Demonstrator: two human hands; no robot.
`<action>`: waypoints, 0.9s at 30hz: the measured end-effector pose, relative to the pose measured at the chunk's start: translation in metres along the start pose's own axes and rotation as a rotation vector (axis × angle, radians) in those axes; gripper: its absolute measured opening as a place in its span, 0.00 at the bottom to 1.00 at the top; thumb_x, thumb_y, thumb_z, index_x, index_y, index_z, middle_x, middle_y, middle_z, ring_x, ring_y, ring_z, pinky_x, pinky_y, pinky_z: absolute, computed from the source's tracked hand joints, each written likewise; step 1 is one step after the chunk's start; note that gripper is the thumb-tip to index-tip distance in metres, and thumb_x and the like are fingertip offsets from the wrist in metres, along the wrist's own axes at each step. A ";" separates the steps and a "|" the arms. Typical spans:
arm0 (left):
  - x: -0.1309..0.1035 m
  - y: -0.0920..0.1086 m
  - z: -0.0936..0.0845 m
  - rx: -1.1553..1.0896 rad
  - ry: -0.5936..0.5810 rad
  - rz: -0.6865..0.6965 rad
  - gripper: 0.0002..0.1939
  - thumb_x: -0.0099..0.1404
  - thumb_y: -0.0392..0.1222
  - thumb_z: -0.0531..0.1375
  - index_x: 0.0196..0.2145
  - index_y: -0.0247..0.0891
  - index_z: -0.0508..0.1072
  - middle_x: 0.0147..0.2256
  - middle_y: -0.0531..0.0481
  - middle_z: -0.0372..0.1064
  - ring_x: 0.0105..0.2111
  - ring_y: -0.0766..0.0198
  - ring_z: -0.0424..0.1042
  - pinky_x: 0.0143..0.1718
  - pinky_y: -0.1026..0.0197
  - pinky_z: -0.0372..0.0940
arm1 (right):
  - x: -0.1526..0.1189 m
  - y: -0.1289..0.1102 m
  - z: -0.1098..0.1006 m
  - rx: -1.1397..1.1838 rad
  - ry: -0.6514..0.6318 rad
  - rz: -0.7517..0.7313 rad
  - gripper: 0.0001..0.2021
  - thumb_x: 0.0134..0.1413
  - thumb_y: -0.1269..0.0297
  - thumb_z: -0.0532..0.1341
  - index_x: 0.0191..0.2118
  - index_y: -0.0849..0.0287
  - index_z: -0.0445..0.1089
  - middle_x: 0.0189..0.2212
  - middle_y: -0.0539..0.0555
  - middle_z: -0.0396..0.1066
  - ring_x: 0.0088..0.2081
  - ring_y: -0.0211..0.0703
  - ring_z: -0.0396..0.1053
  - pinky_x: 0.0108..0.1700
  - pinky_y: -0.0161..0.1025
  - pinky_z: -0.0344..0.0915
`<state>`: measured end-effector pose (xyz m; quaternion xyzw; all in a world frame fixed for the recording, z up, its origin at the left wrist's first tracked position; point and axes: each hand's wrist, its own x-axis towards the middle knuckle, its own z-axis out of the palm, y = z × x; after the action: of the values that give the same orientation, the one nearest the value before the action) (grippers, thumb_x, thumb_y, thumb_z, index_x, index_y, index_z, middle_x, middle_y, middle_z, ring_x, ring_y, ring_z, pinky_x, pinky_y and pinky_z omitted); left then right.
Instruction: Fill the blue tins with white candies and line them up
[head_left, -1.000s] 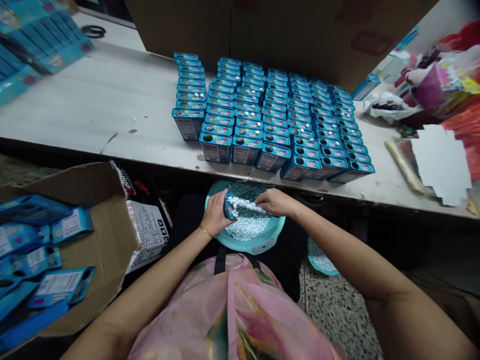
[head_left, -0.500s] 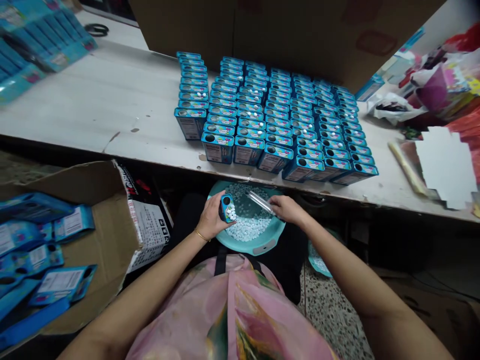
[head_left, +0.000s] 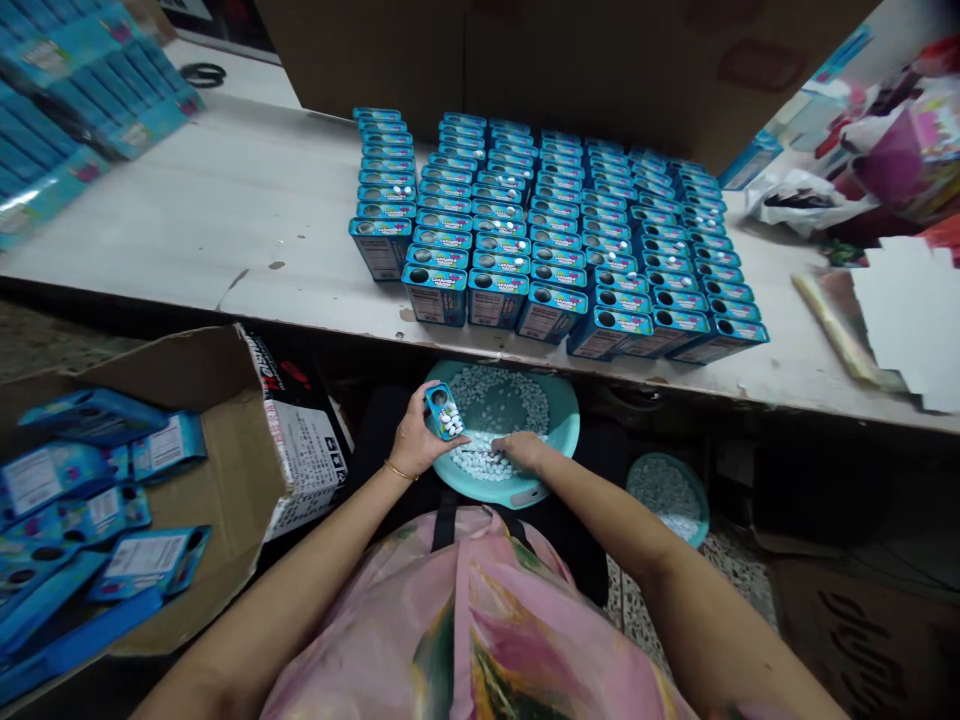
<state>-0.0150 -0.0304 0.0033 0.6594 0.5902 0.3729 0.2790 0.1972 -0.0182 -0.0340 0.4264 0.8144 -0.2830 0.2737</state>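
Note:
My left hand (head_left: pixel 417 434) grips a small blue box (head_left: pixel 445 411) over the left side of a teal basin (head_left: pixel 571 425). White pellets lie on the top of the box, beside its round dark hole. Inside the basin are many more white pellets (head_left: pixel 480 462). Just right of the box, my right hand (head_left: pixel 521 450) is low over the pellets with its fingers pressed together. Whatever it holds is too small and hidden to name.
Rows of blue boxes (head_left: pixel 496 290) stand along the edge of the white table (head_left: pixel 225 200). At the left is an open cardboard box (head_left: pixel 225 470) with flatter blue packs. A second teal basin (head_left: pixel 703 505) sits on the floor at the right.
My right hand has moved left and down to the pellets near the small box. The clear scoop-like object it held is no longer visible. My left hand has shifted slightly left, tilting the box.

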 end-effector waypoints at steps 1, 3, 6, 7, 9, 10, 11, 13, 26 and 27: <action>0.001 0.000 -0.001 0.004 0.009 -0.002 0.49 0.36 0.51 0.67 0.53 0.40 0.51 0.50 0.43 0.56 0.48 0.54 0.61 0.50 0.53 0.58 | 0.001 0.006 0.001 -0.001 0.005 -0.001 0.14 0.55 0.65 0.49 0.46 0.49 0.63 0.41 0.55 0.70 0.40 0.44 0.68 0.36 0.36 0.60; 0.003 0.001 -0.004 0.009 0.024 -0.001 0.49 0.36 0.52 0.67 0.53 0.40 0.50 0.50 0.43 0.56 0.49 0.54 0.61 0.50 0.53 0.58 | 0.002 0.016 0.000 -0.009 0.032 0.008 0.14 0.55 0.64 0.48 0.47 0.48 0.62 0.42 0.54 0.69 0.41 0.44 0.68 0.35 0.35 0.60; 0.005 0.004 -0.008 0.012 0.049 0.000 0.49 0.36 0.52 0.67 0.53 0.39 0.50 0.50 0.43 0.56 0.48 0.54 0.62 0.50 0.53 0.58 | 0.004 0.027 -0.006 -0.031 0.076 0.052 0.16 0.55 0.66 0.47 0.49 0.49 0.60 0.43 0.56 0.68 0.42 0.46 0.67 0.36 0.36 0.60; 0.005 0.005 -0.010 0.015 0.054 -0.001 0.49 0.36 0.51 0.67 0.53 0.39 0.50 0.50 0.43 0.56 0.48 0.54 0.62 0.50 0.54 0.58 | 0.004 0.029 -0.007 -0.043 0.091 0.072 0.17 0.55 0.67 0.46 0.50 0.51 0.59 0.43 0.58 0.68 0.42 0.46 0.67 0.37 0.38 0.60; 0.006 0.005 -0.011 0.029 0.060 -0.007 0.49 0.36 0.51 0.67 0.53 0.39 0.50 0.50 0.43 0.57 0.48 0.54 0.62 0.50 0.54 0.58 | 0.005 0.028 -0.008 -0.067 0.110 0.094 0.19 0.55 0.71 0.44 0.52 0.56 0.57 0.44 0.62 0.66 0.43 0.48 0.66 0.39 0.40 0.60; 0.006 0.004 -0.012 0.038 0.062 -0.012 0.49 0.36 0.51 0.67 0.53 0.39 0.50 0.50 0.43 0.57 0.48 0.54 0.62 0.50 0.53 0.58 | 0.006 0.026 -0.007 -0.077 0.112 0.092 0.19 0.55 0.72 0.44 0.52 0.58 0.57 0.44 0.64 0.66 0.44 0.48 0.65 0.40 0.41 0.60; 0.005 0.004 -0.013 0.048 0.063 -0.018 0.49 0.36 0.51 0.67 0.53 0.39 0.50 0.50 0.43 0.57 0.48 0.54 0.62 0.50 0.53 0.58 | 0.006 0.022 -0.004 -0.085 0.108 0.078 0.19 0.55 0.73 0.44 0.52 0.58 0.58 0.44 0.64 0.66 0.44 0.48 0.65 0.41 0.42 0.59; 0.004 0.003 -0.013 0.065 0.062 -0.032 0.49 0.36 0.51 0.67 0.53 0.39 0.51 0.50 0.43 0.57 0.48 0.53 0.61 0.50 0.52 0.57 | 0.008 0.014 0.002 -0.092 0.084 0.031 0.18 0.55 0.73 0.44 0.50 0.57 0.60 0.43 0.62 0.67 0.45 0.47 0.64 0.42 0.42 0.59; 0.006 -0.002 -0.014 0.076 0.037 -0.027 0.49 0.37 0.52 0.67 0.54 0.39 0.50 0.51 0.42 0.55 0.50 0.53 0.60 0.51 0.52 0.56 | -0.021 0.035 -0.027 0.072 0.102 -0.072 0.16 0.49 0.67 0.51 0.44 0.49 0.66 0.39 0.49 0.70 0.40 0.40 0.66 0.34 0.30 0.56; 0.006 -0.002 -0.013 0.075 0.030 -0.022 0.48 0.38 0.52 0.67 0.54 0.39 0.50 0.51 0.43 0.55 0.50 0.53 0.60 0.51 0.52 0.56 | -0.029 0.037 -0.035 0.095 0.131 -0.077 0.16 0.49 0.68 0.52 0.44 0.50 0.66 0.38 0.49 0.70 0.39 0.39 0.66 0.34 0.30 0.56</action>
<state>-0.0268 -0.0254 0.0103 0.6572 0.6152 0.3573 0.2491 0.2356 0.0080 0.0018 0.4248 0.8320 -0.3031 0.1881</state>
